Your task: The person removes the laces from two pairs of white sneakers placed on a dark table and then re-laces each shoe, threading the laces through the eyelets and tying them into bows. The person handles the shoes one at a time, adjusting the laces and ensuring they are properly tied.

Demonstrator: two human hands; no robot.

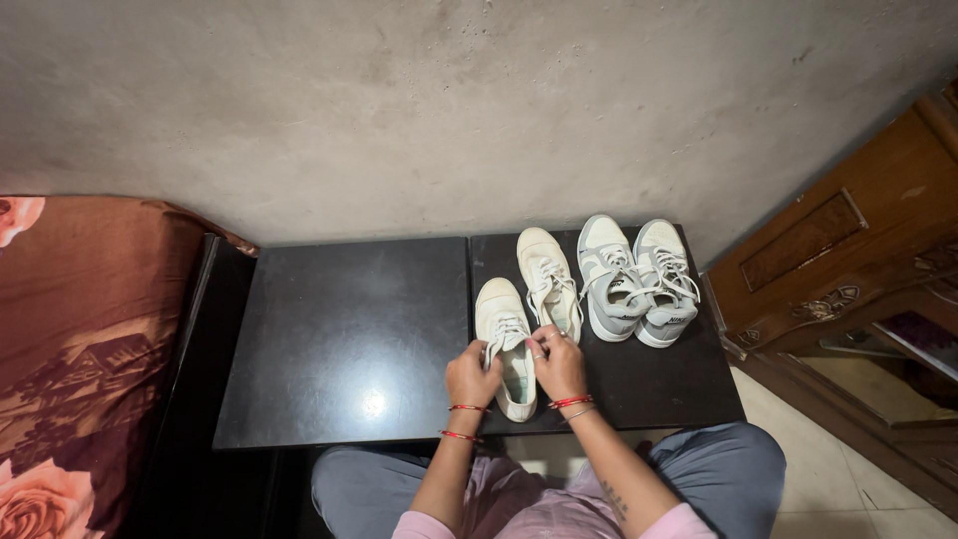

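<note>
Both hands meet over the near cream sneaker (pixel 507 344); the left hand (pixel 471 376) is curled at the shoe's left side with its fingers closed on a white lace end (pixel 490 349), and the right hand (pixel 558 364) is pinched narrow at the shoe's right side, its fingertips on the laces near the top of the tongue, though whether it grips a lace end or only presses on it cannot be told; red bangles (pixel 570 402) ring both wrists. The shoe lies directly under and just ahead of the hands, its long axis running away from the person, toe far and heel opening near; both hands are about equally close, one on each flank. Its mate, a second cream sneaker (pixel 550 281), sits just beside it to the right and further back, toe also pointing away; a pair of grey-and-white sneakers (pixel 637 279) stands further right, side by side and touching. All four rest on a black glossy table (pixel 344 339); a patterned brown bedcover (pixel 80 339) lies to the left, a carved wooden cabinet (pixel 848 269) to the right, and a bare plaster wall (pixel 449 100) rises behind.
</note>
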